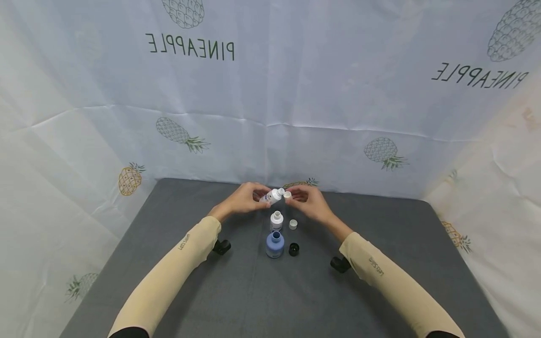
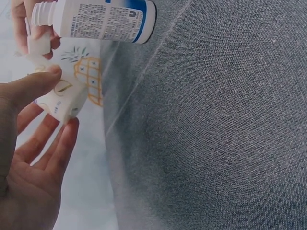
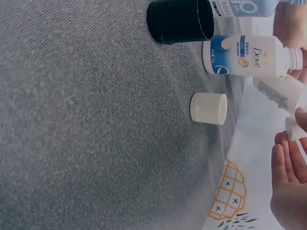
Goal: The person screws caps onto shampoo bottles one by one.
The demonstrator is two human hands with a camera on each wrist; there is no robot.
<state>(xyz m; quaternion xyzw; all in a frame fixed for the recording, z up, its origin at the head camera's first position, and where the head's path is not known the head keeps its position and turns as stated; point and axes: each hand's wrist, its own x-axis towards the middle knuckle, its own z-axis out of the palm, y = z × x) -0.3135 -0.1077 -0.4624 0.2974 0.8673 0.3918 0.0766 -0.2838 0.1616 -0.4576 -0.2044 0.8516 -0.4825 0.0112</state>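
Note:
My left hand (image 1: 244, 198) grips a small white bottle (image 1: 272, 196) above the far part of the table, its uncapped neck tilted up to the right. Between the thumb and fingers of my right hand (image 1: 312, 203) is a white cap (image 1: 288, 195), close beside that neck. Just below stands a white Dove bottle (image 3: 254, 55) with a blue label and a bare threaded neck. A second white cap (image 3: 208, 108) lies to its right. Nearer me, a blue bottle (image 1: 274, 246) stands uncapped, with a black cap (image 1: 294, 249) at its right.
The dark grey table (image 1: 253, 291) ends at a white curtain (image 1: 270, 155) printed with pineapples, which hangs behind and on both sides. A black wrist camera (image 1: 221, 247) sits by the left wrist, and another black camera (image 1: 340, 264) by the right.

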